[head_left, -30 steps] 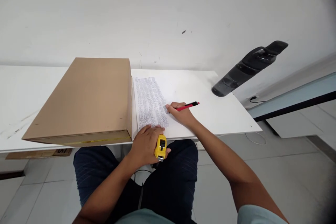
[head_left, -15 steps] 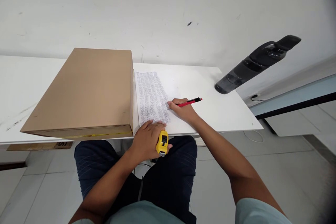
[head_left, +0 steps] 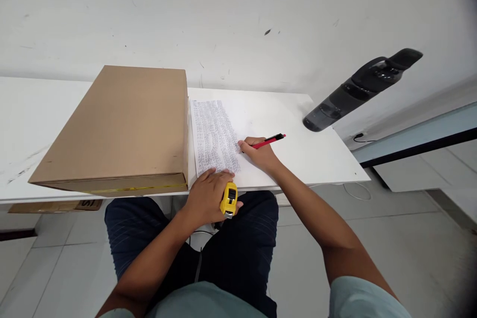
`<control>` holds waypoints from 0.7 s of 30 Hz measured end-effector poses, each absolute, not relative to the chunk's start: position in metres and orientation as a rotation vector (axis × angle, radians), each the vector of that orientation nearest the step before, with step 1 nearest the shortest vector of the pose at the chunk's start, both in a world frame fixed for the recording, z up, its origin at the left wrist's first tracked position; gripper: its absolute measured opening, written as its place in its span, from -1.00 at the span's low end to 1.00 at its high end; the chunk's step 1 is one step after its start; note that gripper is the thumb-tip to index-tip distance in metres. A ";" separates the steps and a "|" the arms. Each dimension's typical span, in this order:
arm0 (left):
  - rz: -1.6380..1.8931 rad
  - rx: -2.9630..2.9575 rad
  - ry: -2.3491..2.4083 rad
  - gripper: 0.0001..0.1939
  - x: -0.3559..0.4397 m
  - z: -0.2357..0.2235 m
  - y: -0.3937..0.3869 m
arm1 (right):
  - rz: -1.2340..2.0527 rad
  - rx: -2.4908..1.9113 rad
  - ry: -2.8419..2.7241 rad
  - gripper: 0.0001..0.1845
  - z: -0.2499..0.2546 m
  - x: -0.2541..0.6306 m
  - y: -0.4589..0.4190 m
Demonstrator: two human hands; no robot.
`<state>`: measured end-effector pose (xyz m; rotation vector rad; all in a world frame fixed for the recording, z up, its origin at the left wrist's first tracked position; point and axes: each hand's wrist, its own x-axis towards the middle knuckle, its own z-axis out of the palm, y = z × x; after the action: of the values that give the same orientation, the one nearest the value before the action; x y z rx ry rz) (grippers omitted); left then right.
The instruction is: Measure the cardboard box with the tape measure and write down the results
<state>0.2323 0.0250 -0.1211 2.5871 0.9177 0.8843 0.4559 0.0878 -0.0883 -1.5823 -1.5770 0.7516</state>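
A red and black pen (head_left: pixel 269 141) is gripped in my right hand (head_left: pixel 262 155), its tip end down at the right side of a sheet of paper (head_left: pixel 214 131) densely covered with handwriting. My left hand (head_left: pixel 203 202) lies at the table's front edge, fingertips resting on the bottom of the sheet. Between its thumb and fingers it holds a yellow tape measure (head_left: pixel 229 198), which sticks out past the edge above my lap. The pen's very tip is hidden by my fingers.
A large cardboard box (head_left: pixel 115 124) stands on the white table (head_left: pixel 290 161) just left of the paper. At the right end a dark handheld vacuum (head_left: pixel 354 92) stands upright near the wall. Below the table's left part lies another flat cardboard piece (head_left: pixel 48 206).
The camera view has tilted, so the table and box appear higher in the picture. Both hands keep their holds on the pen and tape measure, with hardly any visible movement on the paper.
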 end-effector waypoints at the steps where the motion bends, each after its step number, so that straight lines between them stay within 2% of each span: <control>1: 0.876 2.586 0.921 -0.35 0.232 -0.121 0.025 | 0.747 -1.581 -1.574 -0.57 -0.088 0.456 0.088; 21: 0.880 2.581 0.910 -0.38 0.233 -0.121 0.024 | 0.703 -1.614 -1.502 -0.60 -0.090 0.456 0.087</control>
<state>0.2327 0.0238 -0.1214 2.5809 0.9095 0.8802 0.4564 0.0869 -0.0899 -1.6140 -1.5024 0.7029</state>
